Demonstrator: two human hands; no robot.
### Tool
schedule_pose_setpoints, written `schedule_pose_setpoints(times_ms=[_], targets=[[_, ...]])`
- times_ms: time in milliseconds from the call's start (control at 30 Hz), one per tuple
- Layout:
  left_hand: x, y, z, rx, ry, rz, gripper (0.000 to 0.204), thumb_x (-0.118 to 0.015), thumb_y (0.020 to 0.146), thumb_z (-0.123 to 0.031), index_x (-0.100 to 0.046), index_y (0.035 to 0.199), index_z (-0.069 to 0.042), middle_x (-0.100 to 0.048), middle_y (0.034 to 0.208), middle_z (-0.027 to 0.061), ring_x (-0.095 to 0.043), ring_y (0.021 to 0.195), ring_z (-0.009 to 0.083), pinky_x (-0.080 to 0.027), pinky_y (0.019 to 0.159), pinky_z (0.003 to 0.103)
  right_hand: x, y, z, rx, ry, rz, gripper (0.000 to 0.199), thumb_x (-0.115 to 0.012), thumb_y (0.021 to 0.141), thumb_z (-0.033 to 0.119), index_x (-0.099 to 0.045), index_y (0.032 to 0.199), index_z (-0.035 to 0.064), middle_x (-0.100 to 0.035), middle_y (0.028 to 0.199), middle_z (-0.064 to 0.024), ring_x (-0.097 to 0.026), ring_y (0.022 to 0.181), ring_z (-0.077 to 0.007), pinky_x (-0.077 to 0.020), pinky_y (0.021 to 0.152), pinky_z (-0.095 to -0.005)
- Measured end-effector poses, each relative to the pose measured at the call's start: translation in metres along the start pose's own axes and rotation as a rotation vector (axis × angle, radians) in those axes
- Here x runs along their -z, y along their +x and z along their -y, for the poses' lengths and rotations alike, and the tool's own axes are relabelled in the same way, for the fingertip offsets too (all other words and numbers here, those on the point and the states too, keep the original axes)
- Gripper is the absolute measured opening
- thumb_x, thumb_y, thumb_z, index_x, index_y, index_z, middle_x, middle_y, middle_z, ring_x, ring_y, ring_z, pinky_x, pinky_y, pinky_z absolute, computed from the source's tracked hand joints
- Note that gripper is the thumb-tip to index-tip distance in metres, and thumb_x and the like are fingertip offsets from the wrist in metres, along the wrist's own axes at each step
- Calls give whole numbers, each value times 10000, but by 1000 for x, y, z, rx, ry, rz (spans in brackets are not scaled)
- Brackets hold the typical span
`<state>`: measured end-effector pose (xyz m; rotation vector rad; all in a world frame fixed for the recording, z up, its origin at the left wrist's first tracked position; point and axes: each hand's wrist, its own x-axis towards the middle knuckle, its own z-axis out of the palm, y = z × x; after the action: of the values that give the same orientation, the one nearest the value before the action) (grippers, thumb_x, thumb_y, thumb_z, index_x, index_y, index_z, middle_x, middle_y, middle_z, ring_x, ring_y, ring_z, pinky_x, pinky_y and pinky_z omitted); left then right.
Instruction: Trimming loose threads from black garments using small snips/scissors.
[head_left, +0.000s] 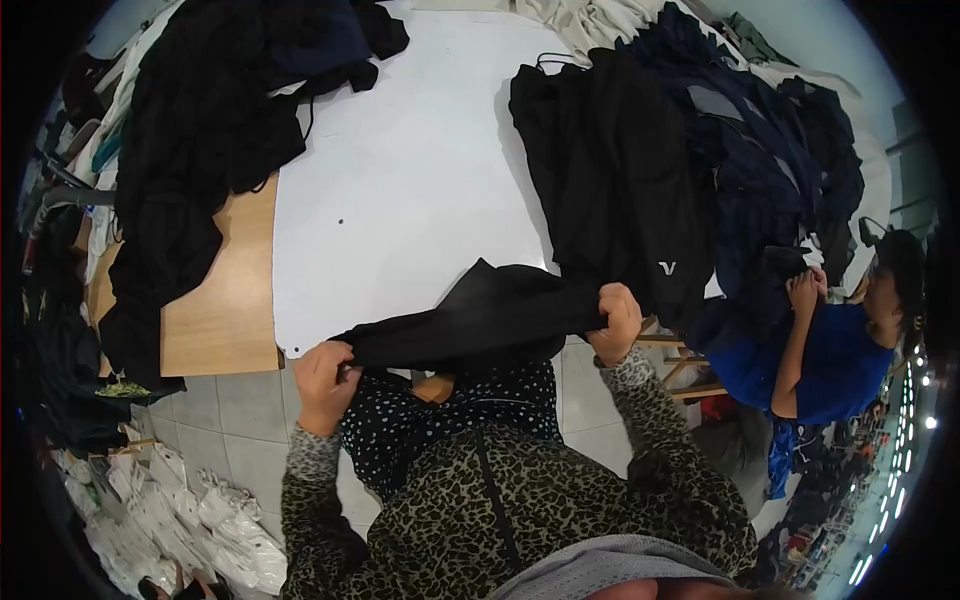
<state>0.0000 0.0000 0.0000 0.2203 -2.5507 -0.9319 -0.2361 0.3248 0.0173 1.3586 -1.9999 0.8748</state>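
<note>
A black garment is stretched sideways between my two hands at the table's near edge; part of it rests on the white tabletop. My left hand is closed on its left end. At the other end my right hand grips the cloth with curled fingers. Which kind of garment it is cannot be made out from the folded band. Just beyond my right hand lies a pair of black pants with a drawstring and a small white mark.
Dark clothes are heaped on the left, over a wooden table part. Navy garments pile up at the right. A person in a blue top handles dark cloth there. White bundles lie on the floor at lower left.
</note>
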Motion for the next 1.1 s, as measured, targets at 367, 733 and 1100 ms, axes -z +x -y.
schedule_pose_setpoints(times_ms=[367, 733, 1100], targets=[[-80, 11, -21, 358, -572, -938, 208, -566, 748, 147, -478, 861, -3, -623, 951, 160, -595, 856, 204, -476, 836, 306, -36, -27, 16, -315, -94, -408, 367, -758, 589, 4, -439, 763, 55, -551, 742, -106, -574, 656, -269, -448, 553, -309], [-77, 24, -21, 709, -1004, -971, 138, -602, 833, -12, -484, 873, -71, -569, 792, 21, -553, 658, 99, -431, 535, 222, -50, -24, 20, -262, -49, -387, 337, -733, 551, -29, -470, 749, 46, -529, 716, -101, -565, 628, -289, -465, 558, -342], [-77, 24, -21, 766, -1028, -936, 132, -603, 844, -48, -489, 890, -95, -552, 771, -12, -521, 641, 79, -374, 509, 209, -48, -23, 26, -267, -78, -346, 333, -733, 549, -39, -471, 734, 49, -522, 705, -97, -563, 626, -284, -459, 548, -329]])
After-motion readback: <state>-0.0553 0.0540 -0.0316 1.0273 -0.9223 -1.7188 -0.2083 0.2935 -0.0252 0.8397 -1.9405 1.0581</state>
